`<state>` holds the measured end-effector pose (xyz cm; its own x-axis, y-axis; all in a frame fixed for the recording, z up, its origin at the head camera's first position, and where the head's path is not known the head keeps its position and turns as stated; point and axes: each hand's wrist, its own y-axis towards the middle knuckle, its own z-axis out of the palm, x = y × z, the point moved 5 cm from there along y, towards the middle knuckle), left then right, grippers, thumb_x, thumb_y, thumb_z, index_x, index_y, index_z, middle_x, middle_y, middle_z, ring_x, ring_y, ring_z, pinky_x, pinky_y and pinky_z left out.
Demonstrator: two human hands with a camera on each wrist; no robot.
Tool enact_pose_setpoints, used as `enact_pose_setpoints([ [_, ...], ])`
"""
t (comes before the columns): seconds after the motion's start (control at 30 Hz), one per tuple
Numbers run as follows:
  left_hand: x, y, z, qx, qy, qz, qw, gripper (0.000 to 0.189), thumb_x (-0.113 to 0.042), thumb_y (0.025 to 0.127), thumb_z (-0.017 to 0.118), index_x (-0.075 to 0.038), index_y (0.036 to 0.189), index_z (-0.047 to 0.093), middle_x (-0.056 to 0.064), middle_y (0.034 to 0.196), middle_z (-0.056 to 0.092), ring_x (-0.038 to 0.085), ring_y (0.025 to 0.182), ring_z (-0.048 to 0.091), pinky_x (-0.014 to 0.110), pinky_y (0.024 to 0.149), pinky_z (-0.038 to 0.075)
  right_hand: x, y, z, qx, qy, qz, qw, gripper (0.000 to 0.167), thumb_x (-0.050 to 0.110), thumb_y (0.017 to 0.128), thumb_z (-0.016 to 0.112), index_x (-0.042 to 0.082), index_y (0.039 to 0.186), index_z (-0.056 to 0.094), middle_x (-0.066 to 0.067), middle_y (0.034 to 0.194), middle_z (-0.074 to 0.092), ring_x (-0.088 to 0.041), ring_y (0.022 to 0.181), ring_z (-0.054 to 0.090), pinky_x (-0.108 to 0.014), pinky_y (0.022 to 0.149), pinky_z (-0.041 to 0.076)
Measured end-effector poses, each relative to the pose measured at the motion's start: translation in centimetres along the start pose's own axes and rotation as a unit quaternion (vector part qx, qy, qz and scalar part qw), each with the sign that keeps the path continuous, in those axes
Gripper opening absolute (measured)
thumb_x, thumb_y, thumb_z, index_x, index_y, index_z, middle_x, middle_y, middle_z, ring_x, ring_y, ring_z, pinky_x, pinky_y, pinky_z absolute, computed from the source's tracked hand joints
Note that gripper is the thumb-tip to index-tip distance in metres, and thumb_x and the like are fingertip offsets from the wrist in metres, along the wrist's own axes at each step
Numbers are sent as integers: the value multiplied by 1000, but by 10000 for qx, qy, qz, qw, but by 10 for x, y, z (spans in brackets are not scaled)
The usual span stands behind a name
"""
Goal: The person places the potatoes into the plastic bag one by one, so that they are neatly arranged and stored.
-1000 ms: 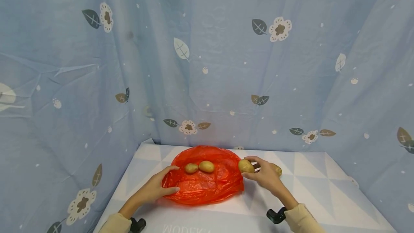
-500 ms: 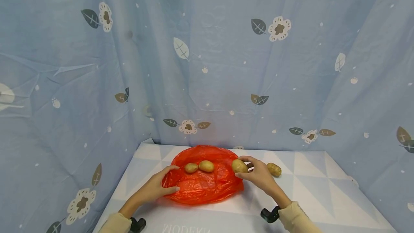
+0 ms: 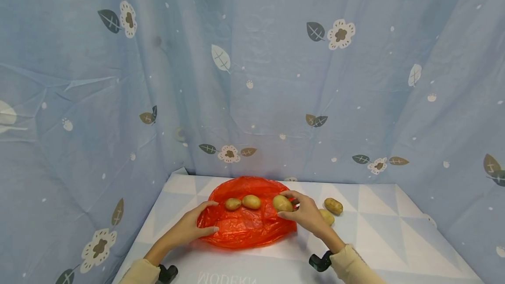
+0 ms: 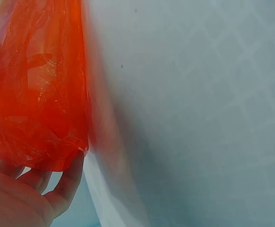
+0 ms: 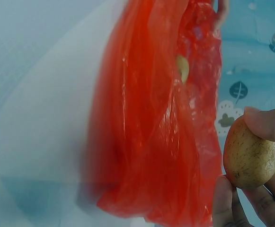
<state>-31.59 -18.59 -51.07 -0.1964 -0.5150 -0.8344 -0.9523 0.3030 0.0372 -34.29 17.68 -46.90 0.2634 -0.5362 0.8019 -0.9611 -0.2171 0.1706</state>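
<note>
A red plastic bag (image 3: 246, 231) lies spread on the table with its mouth facing up, and two potatoes show inside, a smaller potato (image 3: 233, 204) and a larger potato (image 3: 251, 202). My left hand (image 3: 193, 228) holds the bag's left end, thumb and fingers curved round it; in the left wrist view its fingertips meet the film. Over the bag's right side, my right hand (image 3: 305, 214) pinches another potato (image 5: 251, 153) between thumb and fingers. The right wrist view shows this potato above the bag's edge, with one inside potato (image 5: 182, 68) partly hidden by the film.
To the right of the bag, two more potatoes rest on the table: one potato (image 3: 333, 206) farther back and another potato (image 3: 326, 217) partly behind my right wrist. A patterned cloth covers the table (image 3: 386, 231). Blue printed curtains (image 3: 268, 100) hang behind and on the sides.
My right hand has carried its potato leftward from the bag's right edge to above the bag, uncovering the two potatoes on the table. My left hand has stayed in place.
</note>
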Motion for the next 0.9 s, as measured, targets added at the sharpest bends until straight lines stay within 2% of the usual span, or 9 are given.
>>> enact_pose_setpoints([
  [0.6,-1,0,1,-3,-51,-49,10000,73,-34,86,85,-20,148,50,13,152,49,39,137,47,60,107,45,12,6,32,377,44,-359,9986,54,33,79,91,23,127,69,2,115,67,-20,92,62,-34,78,56],
  [0.9,0,0,0,22,-42,-19,10000,72,-35,85,85,-20,147,50,13,152,49,39,138,46,62,108,43,11,12,50,528,193,-464,9973,55,33,78,91,22,127,69,5,113,68,-20,93,63,-33,76,56],
])
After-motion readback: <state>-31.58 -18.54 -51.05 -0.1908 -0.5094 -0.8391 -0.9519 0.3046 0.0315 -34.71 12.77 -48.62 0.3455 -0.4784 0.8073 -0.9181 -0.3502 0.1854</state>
